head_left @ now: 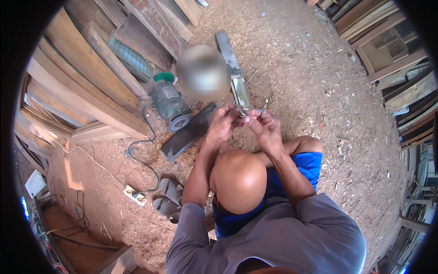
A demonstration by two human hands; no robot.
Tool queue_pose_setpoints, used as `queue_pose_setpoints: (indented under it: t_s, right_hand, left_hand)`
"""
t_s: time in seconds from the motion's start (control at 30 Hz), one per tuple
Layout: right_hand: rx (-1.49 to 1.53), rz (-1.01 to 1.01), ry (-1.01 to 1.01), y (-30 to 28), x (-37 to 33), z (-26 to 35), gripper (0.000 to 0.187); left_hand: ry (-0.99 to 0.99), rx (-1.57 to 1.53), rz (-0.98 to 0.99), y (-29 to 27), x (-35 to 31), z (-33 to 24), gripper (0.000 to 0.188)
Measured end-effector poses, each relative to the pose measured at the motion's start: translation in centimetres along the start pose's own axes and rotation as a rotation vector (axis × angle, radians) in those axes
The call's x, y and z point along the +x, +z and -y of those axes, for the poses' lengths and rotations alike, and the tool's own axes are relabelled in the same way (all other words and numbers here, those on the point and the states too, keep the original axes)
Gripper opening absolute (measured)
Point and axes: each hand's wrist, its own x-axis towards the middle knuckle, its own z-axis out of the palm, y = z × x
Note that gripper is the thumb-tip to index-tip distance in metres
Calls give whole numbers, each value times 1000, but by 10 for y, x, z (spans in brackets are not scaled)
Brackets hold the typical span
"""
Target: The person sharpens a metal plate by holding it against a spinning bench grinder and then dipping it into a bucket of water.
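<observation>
From the head view we look down on our own knee (238, 180), bare and raised in the middle of the picture, and we place everything else by it. Just beyond the knee our two hands meet. Our left hand (222, 123) and right hand (264, 128) are both pinched shut on a small thin metal piece (241, 109), held between the fingertips of both hands, above the ground and not resting on anything. The piece is too small for us to tell its exact shape.

Beyond the knee and past the hands, a long grey metal bar (232, 68) lies on the sawdust floor (310, 73), running away from us. To the left of the knee and a little beyond it, a dark flat board (189, 132) lies slanted on the floor. Touching its far end stands a green grinder motor (169, 101) with a round wheel facing the board. A black cable (143, 150) runs from the motor down to a white power strip (135, 195), left of the knee and nearer to us. A pair of grey sandals (166, 198) lies just left of the knee. Wooden planks (77, 77) lean stacked far left of the knee, and more timber (392, 50) is piled far to its right.
</observation>
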Motion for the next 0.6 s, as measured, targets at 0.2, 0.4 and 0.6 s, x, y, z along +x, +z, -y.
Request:
queue_pose_setpoints:
  t_s: [0.2,0.4,0.6]
  right_hand:
    - [1,-17,-1,4,0,-5,13]
    - [-21,-115,31,11,23,-28,9]
    - [176,-23,327,32,58,-76,10]
  left_hand:
    - [-4,1,-32,-5,-2,0,5]
    - [78,33,-46,-42,-21,-2,5]
    - [131,212,-221,-67,-49,-20,3]
